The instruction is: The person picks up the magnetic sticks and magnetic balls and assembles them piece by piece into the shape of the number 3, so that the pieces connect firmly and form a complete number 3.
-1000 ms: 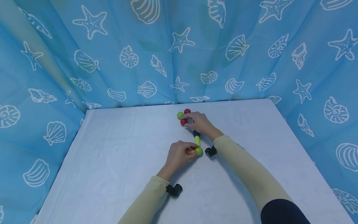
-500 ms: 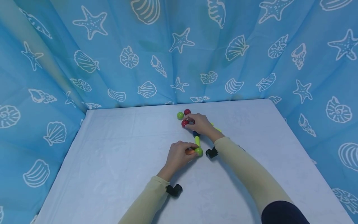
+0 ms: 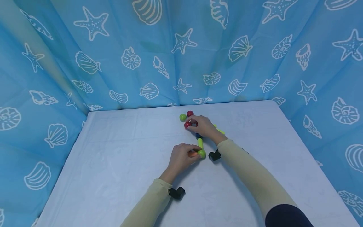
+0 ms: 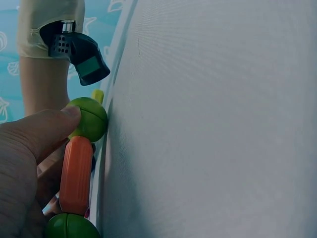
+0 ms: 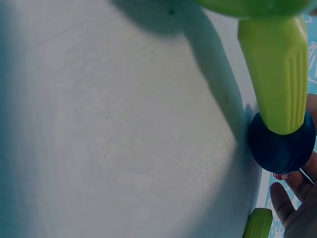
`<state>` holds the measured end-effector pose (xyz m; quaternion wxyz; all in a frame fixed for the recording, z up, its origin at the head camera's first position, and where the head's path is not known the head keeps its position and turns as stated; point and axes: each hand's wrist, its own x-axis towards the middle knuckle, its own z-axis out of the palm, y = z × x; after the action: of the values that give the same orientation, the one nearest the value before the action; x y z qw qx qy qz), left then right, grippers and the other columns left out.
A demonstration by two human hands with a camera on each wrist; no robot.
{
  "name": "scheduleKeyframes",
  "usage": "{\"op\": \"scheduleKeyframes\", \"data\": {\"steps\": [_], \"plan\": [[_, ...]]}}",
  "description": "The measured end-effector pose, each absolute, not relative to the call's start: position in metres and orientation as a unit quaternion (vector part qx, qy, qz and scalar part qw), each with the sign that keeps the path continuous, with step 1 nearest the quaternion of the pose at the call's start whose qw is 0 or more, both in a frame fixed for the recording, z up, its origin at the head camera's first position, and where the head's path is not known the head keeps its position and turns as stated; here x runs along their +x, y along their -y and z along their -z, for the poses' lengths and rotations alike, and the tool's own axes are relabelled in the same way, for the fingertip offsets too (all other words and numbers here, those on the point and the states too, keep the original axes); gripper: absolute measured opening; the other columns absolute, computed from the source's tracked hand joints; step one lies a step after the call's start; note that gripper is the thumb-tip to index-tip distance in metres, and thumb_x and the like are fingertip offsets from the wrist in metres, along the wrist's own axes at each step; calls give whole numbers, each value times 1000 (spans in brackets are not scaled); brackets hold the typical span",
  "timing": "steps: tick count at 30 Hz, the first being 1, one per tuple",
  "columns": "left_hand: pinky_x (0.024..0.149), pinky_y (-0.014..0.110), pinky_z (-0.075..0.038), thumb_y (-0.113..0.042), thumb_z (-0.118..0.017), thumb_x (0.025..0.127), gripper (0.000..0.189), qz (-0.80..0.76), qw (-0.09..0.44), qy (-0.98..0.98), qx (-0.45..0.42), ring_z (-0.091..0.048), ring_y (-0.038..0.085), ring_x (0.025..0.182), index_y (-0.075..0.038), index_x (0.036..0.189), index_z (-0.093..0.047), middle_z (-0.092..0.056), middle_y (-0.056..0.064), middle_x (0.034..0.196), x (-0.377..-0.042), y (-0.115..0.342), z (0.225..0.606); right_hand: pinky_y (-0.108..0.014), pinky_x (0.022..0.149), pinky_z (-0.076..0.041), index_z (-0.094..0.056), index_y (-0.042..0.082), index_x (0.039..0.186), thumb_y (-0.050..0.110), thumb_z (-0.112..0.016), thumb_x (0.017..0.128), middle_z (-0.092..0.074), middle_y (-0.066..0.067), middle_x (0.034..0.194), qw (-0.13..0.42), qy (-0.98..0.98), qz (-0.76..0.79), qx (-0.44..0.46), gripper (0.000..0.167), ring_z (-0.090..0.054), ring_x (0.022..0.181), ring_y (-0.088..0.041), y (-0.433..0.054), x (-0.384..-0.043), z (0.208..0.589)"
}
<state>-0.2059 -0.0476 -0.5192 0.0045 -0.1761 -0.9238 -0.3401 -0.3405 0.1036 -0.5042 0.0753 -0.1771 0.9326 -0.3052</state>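
My left hand [image 3: 180, 157] pinches a green ball [image 4: 89, 119] joined to an orange rod [image 4: 76, 173], the thumb lying on the ball. A second green ball [image 4: 72, 227] sits at the rod's other end, covered by the hand in the head view. From the pinched ball a yellow-green rod [image 3: 200, 143] runs away to a dark blue ball [image 5: 282, 144]. Further back, my right hand [image 3: 203, 126] pinches a red ball [image 3: 187, 125] between thumb and fingers. In the right wrist view a sliver of red [image 5: 284, 175] shows behind the blue ball, most of it hidden.
A loose-looking green ball [image 3: 182, 117] and another red ball [image 3: 190, 113] lie just beyond the right hand. Yellow-green rods [image 3: 220, 130] lie partly hidden right of that hand. The white-covered table [image 3: 127, 157] ends at a blue shell-patterned curtain [image 3: 113, 56].
The right hand has shifted slightly nearer and to the right, with the red ball, away from the balls at the back. The left hand and the joined pieces stay put.
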Motion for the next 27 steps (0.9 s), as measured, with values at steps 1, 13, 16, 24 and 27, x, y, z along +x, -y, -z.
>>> {"op": "scheduleKeyframes", "data": {"steps": [1, 13, 16, 24, 27], "plan": [[84, 33, -42, -33, -81, 88, 28, 340, 5, 924, -176, -56, 9, 89, -28, 116, -78, -75, -13, 101, -206, 48, 519, -49, 105, -46, -63, 23, 128, 26, -73, 95, -67, -7, 124, 74, -933, 306, -176, 35, -56, 121, -27, -104, -340, 505], [85, 34, -42, -34, -80, 89, 27, 339, 10, 923, -181, -55, 8, 88, -27, 115, -78, -75, -13, 104, -205, 48, 520, -45, 98, -50, -62, 23, 131, 27, -72, 96, -64, -8, 126, 65, -925, 338, -161, 36, -55, 117, -27, -107, -338, 501], [86, 35, -42, -34, -80, 89, 28, 339, 9, 923, -181, -55, 8, 89, -27, 115, -78, -75, -13, 104, -205, 48, 519, -40, 92, -54, -62, 22, 131, 27, -72, 96, -64, -8, 126, 65, -922, 350, -153, 36, -56, 115, -27, -108, -339, 500], [84, 33, -42, -34, -81, 88, 28, 336, 11, 924, -181, -55, 7, 87, -28, 115, -78, -74, -14, 101, -205, 48, 520, -40, 92, -54, -62, 24, 128, 26, -73, 95, -65, -6, 125, 58, -922, 358, -134, 35, -57, 119, -26, -110, -341, 499], [83, 33, -42, -34, -81, 88, 28, 336, 10, 925, -179, -54, 7, 86, -29, 115, -78, -74, -14, 100, -205, 48, 519, -40, 93, -54, -60, 24, 129, 27, -72, 96, -64, -7, 126, 60, -923, 358, -124, 35, -57, 119, -27, -111, -341, 497]]}}
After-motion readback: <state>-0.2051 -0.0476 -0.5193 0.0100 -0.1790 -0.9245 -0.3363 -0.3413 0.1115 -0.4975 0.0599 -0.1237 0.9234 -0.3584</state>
